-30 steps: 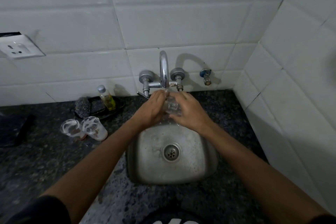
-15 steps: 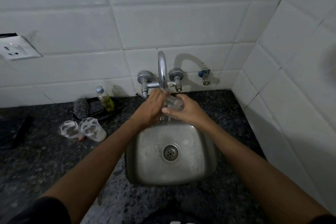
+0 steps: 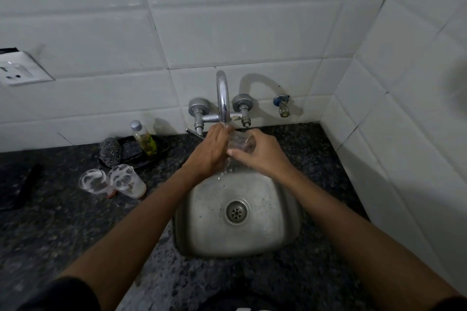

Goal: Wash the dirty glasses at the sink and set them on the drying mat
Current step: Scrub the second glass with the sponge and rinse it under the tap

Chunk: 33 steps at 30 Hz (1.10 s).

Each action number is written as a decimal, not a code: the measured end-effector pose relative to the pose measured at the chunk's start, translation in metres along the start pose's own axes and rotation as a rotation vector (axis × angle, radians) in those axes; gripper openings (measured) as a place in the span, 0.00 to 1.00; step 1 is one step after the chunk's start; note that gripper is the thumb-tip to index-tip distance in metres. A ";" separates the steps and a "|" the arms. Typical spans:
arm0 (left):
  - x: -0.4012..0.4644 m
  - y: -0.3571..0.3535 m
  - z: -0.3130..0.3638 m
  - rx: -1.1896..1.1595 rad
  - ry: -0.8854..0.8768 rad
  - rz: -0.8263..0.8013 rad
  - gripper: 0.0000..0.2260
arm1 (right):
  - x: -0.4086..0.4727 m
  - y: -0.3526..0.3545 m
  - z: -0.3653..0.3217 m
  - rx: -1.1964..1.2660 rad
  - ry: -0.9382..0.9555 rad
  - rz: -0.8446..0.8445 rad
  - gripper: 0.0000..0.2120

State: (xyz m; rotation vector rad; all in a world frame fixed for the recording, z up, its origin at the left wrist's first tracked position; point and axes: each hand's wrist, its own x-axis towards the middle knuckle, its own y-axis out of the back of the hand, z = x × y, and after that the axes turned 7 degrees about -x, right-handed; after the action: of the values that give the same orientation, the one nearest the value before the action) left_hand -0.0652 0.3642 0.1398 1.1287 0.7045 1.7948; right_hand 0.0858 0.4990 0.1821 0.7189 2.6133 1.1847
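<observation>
Clear glass [image 3: 241, 142] in right hand [image 3: 262, 156] grip — left hand [image 3: 209, 154] fingers hidden behind it, grasp unclear.

— What sits left of the tap on the worktop [image 3: 63, 230]?
— A dark tray [image 3: 161, 149] holding a scrubber [image 3: 110, 153] and a small bottle [image 3: 144, 137] of yellow liquid.
— And on the wall?
— White tiles [image 3: 227, 33], a socket [image 3: 17, 70] at far left, a small valve [image 3: 283, 106] at right.
</observation>
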 end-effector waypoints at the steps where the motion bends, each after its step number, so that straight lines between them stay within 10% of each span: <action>1: 0.000 0.001 -0.001 -0.010 -0.013 -0.001 0.23 | -0.001 -0.002 0.002 -0.184 0.169 0.066 0.29; 4: 0.001 0.005 -0.001 -0.016 -0.051 0.002 0.23 | 0.000 -0.007 0.007 -0.251 0.349 0.075 0.34; 9: -0.001 0.002 -0.002 -0.022 -0.014 -0.020 0.24 | 0.002 0.000 -0.004 0.298 -0.169 -0.179 0.32; 15: 0.000 0.000 -0.001 -0.014 -0.076 0.001 0.22 | -0.001 -0.008 0.007 -0.226 0.304 0.076 0.34; 20: -0.001 0.000 -0.002 -0.057 -0.010 -0.023 0.21 | 0.000 -0.003 -0.002 0.261 -0.193 -0.144 0.30; 25: 0.001 0.002 0.003 -0.059 -0.042 -0.013 0.22 | -0.003 -0.008 0.012 -0.242 0.327 0.082 0.33; 30: -0.001 -0.003 0.001 -0.056 -0.012 -0.020 0.22 | 0.003 -0.004 0.001 0.318 -0.206 -0.154 0.30; 33: -0.002 -0.007 0.000 -0.062 0.017 -0.008 0.22 | 0.002 0.001 0.000 0.080 -0.096 -0.075 0.28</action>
State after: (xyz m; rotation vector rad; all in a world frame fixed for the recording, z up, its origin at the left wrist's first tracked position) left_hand -0.0620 0.3654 0.1332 1.0691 0.6576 1.8094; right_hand 0.0849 0.5004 0.1823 0.6686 2.5961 1.0049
